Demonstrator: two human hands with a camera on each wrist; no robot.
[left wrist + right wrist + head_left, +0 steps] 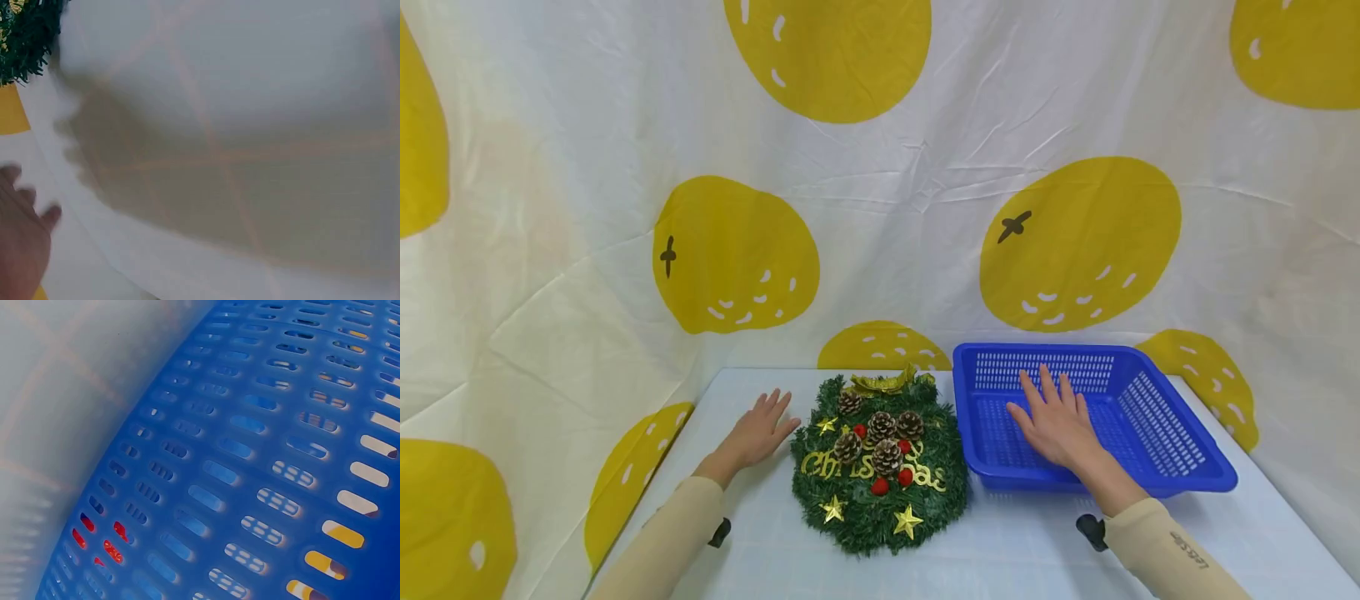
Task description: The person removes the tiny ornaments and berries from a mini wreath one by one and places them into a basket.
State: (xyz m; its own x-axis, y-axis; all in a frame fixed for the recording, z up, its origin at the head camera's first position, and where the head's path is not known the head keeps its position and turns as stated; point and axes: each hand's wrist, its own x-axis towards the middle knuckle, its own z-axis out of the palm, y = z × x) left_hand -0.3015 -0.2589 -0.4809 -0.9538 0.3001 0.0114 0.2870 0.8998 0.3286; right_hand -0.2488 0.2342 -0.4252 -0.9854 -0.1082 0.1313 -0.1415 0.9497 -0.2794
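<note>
A green Christmas wreath with pine cones, red balls, gold stars and gold lettering lies flat on the table. To its left my left hand hovers with fingers spread, holding nothing; its fingertips and thumb also show in the left wrist view, beside its shadow. A blue plastic basket with slotted walls stands right of the wreath. Over its front part I hold my right hand palm down, fingers spread and bare. The right wrist view is filled by the basket's slotted wall, with red patches showing through a few slots.
The white table with faint lines runs under everything. Behind it hangs a white cloth printed with large yellow fruit, close to the basket's back rim. A gold bow sits at the wreath's far end.
</note>
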